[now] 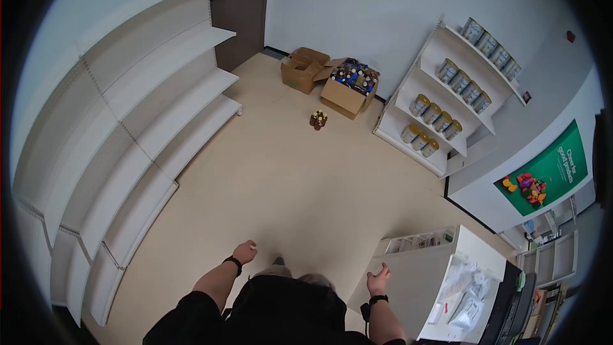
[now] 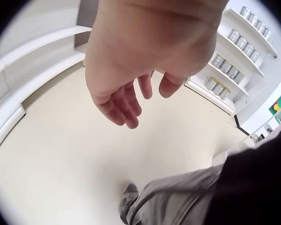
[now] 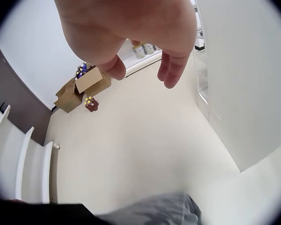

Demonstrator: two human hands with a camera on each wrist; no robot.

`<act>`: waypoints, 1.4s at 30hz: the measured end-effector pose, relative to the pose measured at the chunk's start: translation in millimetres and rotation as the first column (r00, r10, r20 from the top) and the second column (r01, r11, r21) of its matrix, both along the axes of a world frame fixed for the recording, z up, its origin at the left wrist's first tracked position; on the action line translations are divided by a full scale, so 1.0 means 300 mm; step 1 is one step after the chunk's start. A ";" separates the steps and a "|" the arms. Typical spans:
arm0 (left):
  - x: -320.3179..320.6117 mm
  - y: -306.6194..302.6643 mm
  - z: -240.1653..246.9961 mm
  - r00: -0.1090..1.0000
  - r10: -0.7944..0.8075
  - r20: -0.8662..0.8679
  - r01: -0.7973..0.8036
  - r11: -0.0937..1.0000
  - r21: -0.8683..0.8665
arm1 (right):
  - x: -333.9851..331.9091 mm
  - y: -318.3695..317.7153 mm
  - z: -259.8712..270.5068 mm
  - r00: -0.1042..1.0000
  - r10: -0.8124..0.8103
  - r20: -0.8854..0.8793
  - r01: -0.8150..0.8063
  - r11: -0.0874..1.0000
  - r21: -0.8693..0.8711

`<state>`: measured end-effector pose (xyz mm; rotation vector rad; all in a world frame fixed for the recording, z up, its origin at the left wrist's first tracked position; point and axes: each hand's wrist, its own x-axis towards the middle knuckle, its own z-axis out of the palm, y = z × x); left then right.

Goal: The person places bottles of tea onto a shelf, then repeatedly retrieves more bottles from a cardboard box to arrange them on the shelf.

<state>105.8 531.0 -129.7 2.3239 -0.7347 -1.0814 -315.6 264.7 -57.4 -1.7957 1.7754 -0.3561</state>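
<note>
1. The left hand [image 1: 244,252] hangs out in front of the person's body over the bare floor [image 1: 287,179]. In the left wrist view its fingers [image 2: 126,110] are loosely curled, point down at the floor and hold nothing
2. The right hand [image 1: 379,279] is raised just beside the near corner of a white table [image 1: 408,281] without touching it. Its fingers [image 3: 171,70] are relaxed and spread, point forward and down, and are empty
3. The table stands at the person's right. Its tall white side faces the open floor, and its length runs forward, away from the person, past the right hand. A row of clear compartments [image 1: 418,241] lines its top edge, and clear bags [image 1: 469,294] lie on its top
4. Well ahead on the floor stands a small pack of bottles [image 1: 318,119], upright with caps up
5. Just behind it are an open cardboard box [image 1: 345,97] full of bottles and a second cardboard box [image 1: 303,69] beside it, both by the far wall
6. Empty white shelving [image 1: 147,108] curves along the left side. A smaller white shelf unit [image 1: 476,118] to the right carries rows of cans [image 1: 434,112]. A green poster [image 1: 549,169] hangs on the wall further right
</note>
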 end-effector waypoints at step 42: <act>1.581 -3.327 -1.675 0.953 0.302 -0.028 -0.303 0.951 -0.066 | 2.791 -3.081 -1.899 0.488 0.861 0.142 -0.842 0.422 0.337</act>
